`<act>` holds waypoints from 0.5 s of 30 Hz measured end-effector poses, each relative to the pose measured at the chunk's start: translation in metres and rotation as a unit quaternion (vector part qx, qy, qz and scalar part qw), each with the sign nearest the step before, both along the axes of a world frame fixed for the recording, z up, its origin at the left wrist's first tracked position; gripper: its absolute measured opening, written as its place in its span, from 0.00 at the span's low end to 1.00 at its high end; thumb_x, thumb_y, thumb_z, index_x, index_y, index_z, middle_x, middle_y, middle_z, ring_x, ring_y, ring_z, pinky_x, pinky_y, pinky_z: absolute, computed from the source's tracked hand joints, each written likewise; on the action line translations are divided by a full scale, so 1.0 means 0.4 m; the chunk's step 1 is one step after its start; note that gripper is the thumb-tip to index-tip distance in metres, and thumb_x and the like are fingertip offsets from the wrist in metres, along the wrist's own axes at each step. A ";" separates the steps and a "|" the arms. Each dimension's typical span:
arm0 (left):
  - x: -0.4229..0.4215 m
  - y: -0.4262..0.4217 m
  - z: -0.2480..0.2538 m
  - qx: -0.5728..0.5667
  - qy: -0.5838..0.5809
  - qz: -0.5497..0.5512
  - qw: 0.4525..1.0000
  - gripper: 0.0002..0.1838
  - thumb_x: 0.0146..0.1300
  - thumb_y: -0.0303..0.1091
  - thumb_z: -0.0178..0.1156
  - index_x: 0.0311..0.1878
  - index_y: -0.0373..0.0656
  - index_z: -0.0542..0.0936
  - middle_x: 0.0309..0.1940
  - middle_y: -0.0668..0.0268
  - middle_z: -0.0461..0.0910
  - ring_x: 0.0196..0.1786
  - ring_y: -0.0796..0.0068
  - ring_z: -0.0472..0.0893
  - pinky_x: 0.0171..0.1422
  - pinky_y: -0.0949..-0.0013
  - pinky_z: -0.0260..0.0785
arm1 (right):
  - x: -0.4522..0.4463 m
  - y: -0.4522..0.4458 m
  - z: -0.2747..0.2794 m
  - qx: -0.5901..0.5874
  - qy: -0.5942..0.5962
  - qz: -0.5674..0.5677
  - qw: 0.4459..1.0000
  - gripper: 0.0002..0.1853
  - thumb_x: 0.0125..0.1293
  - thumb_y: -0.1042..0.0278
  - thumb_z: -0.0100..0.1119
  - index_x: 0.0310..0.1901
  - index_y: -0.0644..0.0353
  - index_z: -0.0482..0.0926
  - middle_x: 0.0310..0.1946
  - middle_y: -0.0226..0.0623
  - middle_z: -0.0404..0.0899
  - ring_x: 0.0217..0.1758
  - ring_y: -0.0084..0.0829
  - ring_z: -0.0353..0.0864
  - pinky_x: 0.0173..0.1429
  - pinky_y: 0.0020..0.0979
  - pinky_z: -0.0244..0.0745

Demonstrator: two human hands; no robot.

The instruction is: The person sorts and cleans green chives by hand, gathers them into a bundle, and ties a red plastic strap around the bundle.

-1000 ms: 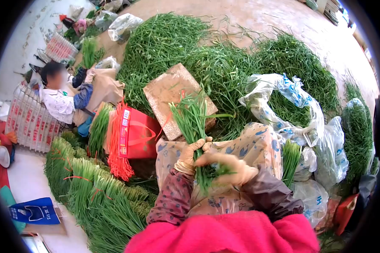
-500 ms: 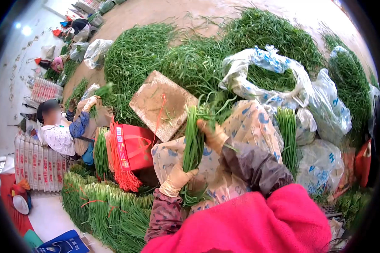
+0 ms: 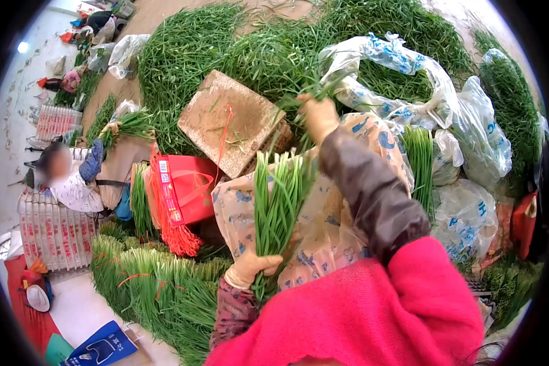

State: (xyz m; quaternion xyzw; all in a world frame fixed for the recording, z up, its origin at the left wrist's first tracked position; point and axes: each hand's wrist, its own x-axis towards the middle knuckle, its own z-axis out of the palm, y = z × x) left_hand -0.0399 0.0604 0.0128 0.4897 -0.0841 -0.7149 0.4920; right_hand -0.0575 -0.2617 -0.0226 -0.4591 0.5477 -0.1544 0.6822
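Note:
In a light glove, my left hand (image 3: pixel 250 268) is closed around the lower part of a bunch of garlic chives (image 3: pixel 277 210), which stands nearly upright with its pale cut ends up and fanned out. My right hand (image 3: pixel 319 116), gloved too, is stretched forward to the edge of the leafy pile, right of a dirt-covered block (image 3: pixel 226 122). Blurred green leaves surround its fingertips, so their grip is unclear. A patterned plastic apron (image 3: pixel 335 219) covers my lap under the bunch.
A large heap of loose chives (image 3: pixel 189 73) lies ahead. A red box (image 3: pixel 189 189) with red ties (image 3: pixel 180 241) stands at left, above tied bunches (image 3: pixel 146 287). Plastic bags (image 3: pixel 476 134) and another bunch (image 3: pixel 418 161) are at right. A person (image 3: pixel 73 183) handles greens at left.
My right hand has moved from beside the bunch forward to the pile. The bunch in my left hand has spread wider at its top. The view has shifted slightly.

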 end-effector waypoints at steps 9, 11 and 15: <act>0.005 0.062 0.009 -0.010 0.006 0.052 0.999 0.40 0.56 0.41 0.69 0.68 0.34 0.63 0.16 0.74 0.63 0.15 0.83 0.57 0.20 0.76 0.47 | 0.057 -0.228 0.012 -0.206 0.142 0.255 0.934 0.29 0.61 0.43 0.61 0.58 0.55 0.75 0.34 0.32 0.80 0.32 0.26 0.78 0.37 0.29 0.74; 0.012 0.064 0.017 -0.008 -0.003 0.059 0.998 0.42 0.55 0.42 0.70 0.68 0.33 0.63 0.16 0.74 0.62 0.14 0.83 0.56 0.20 0.75 0.47 | 0.037 -0.229 0.033 -0.319 0.266 0.460 0.785 0.39 0.58 0.40 0.61 0.60 0.67 0.70 0.53 0.50 0.77 0.57 0.41 0.77 0.63 0.37 0.70; 0.017 0.075 0.014 0.015 -0.033 0.073 0.997 0.39 0.53 0.38 0.71 0.65 0.33 0.65 0.18 0.73 0.66 0.15 0.83 0.58 0.20 0.75 0.47 | 0.049 -0.149 0.057 -0.356 0.117 0.565 0.734 0.40 0.59 0.43 0.61 0.64 0.66 0.66 0.58 0.52 0.74 0.60 0.44 0.74 0.65 0.36 0.68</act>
